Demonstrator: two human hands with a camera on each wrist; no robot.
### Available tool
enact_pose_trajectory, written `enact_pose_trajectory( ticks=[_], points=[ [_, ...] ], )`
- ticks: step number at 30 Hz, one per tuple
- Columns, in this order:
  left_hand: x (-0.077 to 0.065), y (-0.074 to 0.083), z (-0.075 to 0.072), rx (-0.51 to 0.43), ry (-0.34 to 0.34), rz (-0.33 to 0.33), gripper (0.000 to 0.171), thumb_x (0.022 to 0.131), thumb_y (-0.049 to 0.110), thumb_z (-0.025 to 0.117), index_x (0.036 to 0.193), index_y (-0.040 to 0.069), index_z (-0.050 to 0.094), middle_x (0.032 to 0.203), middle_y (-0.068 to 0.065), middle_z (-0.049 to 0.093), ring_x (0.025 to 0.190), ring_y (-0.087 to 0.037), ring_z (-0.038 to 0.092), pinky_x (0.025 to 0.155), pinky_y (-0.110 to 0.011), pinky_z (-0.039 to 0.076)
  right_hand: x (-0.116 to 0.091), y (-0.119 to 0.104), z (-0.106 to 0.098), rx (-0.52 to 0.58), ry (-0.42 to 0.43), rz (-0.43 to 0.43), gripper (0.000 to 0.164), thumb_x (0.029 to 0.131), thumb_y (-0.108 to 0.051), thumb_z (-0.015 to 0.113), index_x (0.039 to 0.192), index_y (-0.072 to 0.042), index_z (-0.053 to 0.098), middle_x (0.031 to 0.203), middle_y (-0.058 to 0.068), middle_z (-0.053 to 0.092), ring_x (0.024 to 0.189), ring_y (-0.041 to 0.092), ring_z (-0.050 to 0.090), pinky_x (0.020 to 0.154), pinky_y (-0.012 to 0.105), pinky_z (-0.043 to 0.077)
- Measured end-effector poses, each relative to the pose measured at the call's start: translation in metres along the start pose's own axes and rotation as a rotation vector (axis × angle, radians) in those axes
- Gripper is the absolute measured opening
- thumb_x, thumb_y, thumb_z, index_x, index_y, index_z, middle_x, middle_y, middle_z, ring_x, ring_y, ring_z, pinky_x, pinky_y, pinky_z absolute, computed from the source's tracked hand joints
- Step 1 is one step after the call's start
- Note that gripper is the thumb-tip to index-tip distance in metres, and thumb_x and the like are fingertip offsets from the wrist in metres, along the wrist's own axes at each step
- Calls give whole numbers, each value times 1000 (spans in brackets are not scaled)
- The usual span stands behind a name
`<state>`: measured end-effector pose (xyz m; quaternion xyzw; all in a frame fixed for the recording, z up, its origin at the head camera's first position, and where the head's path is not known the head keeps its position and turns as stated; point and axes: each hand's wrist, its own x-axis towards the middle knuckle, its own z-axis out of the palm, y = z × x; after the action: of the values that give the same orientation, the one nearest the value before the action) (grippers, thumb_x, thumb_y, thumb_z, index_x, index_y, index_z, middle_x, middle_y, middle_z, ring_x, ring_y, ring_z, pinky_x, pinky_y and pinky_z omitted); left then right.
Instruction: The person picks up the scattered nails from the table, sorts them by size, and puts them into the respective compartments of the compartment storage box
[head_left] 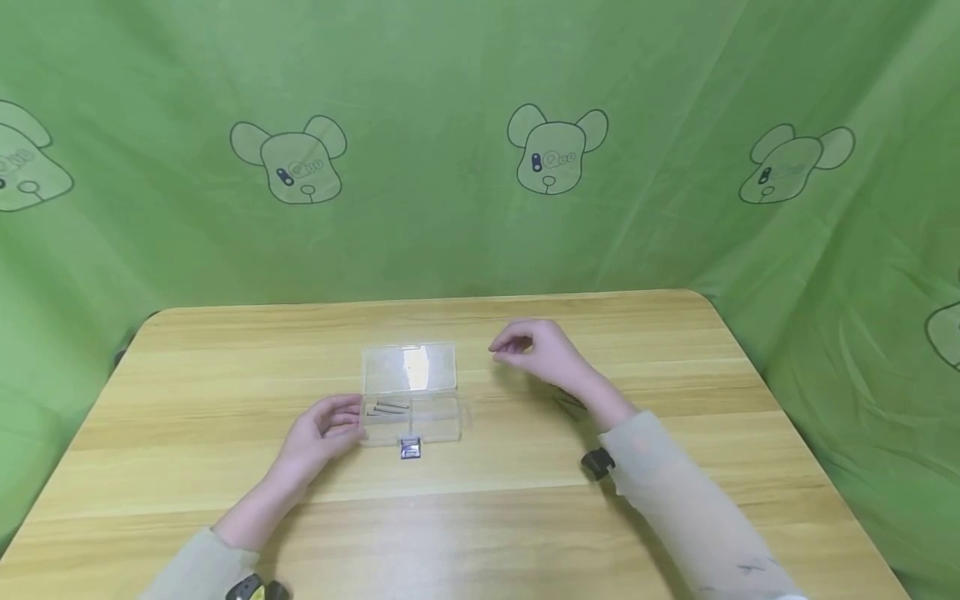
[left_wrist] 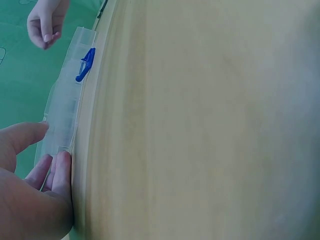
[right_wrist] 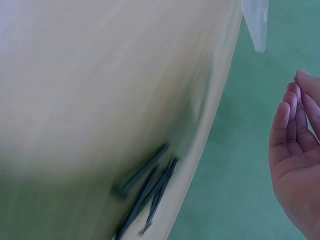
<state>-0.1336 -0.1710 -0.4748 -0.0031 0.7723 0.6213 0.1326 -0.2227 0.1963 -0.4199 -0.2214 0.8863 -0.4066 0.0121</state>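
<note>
A clear plastic box (head_left: 436,436) lies on the table with its transparent lid (head_left: 386,371) raised at the back. A blue latch (left_wrist: 86,65) sticks out at its front. Several long metal screws or nails (head_left: 387,408) lie in the left compartment. My left hand (head_left: 324,433) holds the box by its left end with thumb and fingertips. To the right of the box, my right hand (head_left: 543,354) hovers above the table. Its thumb and fingertips come close together, and nothing shows between them. More dark screws or nails (right_wrist: 150,192) lie below the right wrist.
The wooden table (head_left: 450,533) carries the box and the loose pieces. Behind it hangs a green curtain (head_left: 420,242) printed with mouse-like heads, which also runs along both sides.
</note>
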Motion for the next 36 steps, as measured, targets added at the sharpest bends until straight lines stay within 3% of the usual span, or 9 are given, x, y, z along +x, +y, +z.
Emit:
enact_pose_trajectory(
  ticks=[9,18,28,36],
  points=[
    [0,0,0,-1,4,-6,62,95,0,72,152,-6,48,147,-29,59,135,-40,59,96,-7,53,-16,23,-21,-39,27,45,13,91,-3,80,104,-6,81,99,8,79,88,16,67,85,28,62],
    [-1,1,0,1,2,-11,62,95,0,71,152,-6,47,147,-28,58,135,-40,59,96,-7,53,-33,46,-38,-59,13,97,15,90,-2,81,105,-4,80,100,10,78,88,15,67,82,18,58],
    [0,1,0,6,3,-6,62,95,-1,71,152,-6,47,146,-29,59,134,-39,59,97,-7,53,-43,62,-47,-88,-80,165,15,87,-1,83,102,-1,79,95,12,78,85,17,66,76,18,57],
    [0,1,1,1,0,-9,62,95,-1,71,152,-7,47,146,-30,59,133,-38,60,96,-7,53,-45,69,-50,-111,-136,160,13,86,3,81,98,-2,80,93,11,78,83,15,66,76,17,58]
  ],
)
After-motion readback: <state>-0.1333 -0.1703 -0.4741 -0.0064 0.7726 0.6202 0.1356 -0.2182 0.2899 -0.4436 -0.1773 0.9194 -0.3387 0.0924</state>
